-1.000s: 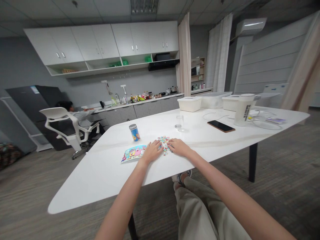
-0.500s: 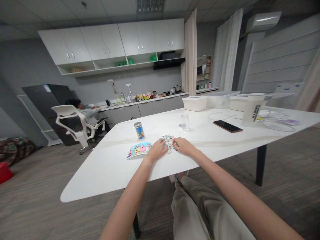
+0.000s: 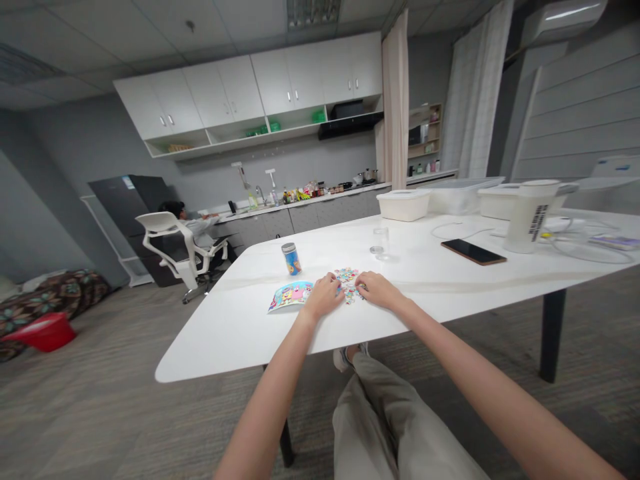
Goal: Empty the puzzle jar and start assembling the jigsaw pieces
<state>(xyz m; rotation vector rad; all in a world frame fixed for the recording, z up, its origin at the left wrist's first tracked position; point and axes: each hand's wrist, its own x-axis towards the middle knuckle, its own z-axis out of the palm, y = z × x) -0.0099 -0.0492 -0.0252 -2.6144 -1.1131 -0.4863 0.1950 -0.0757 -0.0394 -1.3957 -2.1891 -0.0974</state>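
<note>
A small pile of colourful puzzle pieces lies on the white table. My left hand rests at the pile's left edge with its fingers curled in against the pieces. My right hand is at the pile's right edge, fingers bent and pinching at the pieces. What the fingertips hold is too small to see. A colourful picture card lies flat just left of my left hand. A small blue tin stands behind the card.
A clear glass jar stands beyond the pile, with a dark phone, a white jug, cables and white boxes to the right. A person sits in a white chair at the far counter. A red basin is on the floor at left.
Both hands' fingers have gone from lying flatter beside the pile to curling in on it. The camera has turned left, so everything sits further right in view.
</note>
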